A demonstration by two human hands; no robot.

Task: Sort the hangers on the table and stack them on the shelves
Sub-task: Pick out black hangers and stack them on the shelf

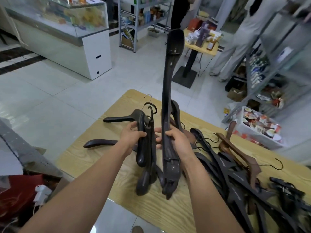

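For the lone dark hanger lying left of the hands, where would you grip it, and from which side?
Likely the hanger by its exposed arm, pinched from above on the left: it lies flat on the table with bare wood around, while its far end is hidden behind the left hand.

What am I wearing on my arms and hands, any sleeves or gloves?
The left forearm and right forearm are bare to the frame's edge, no sleeve showing. The left hand and right hand wear no gloves; no watch, bracelet or ring is visible.
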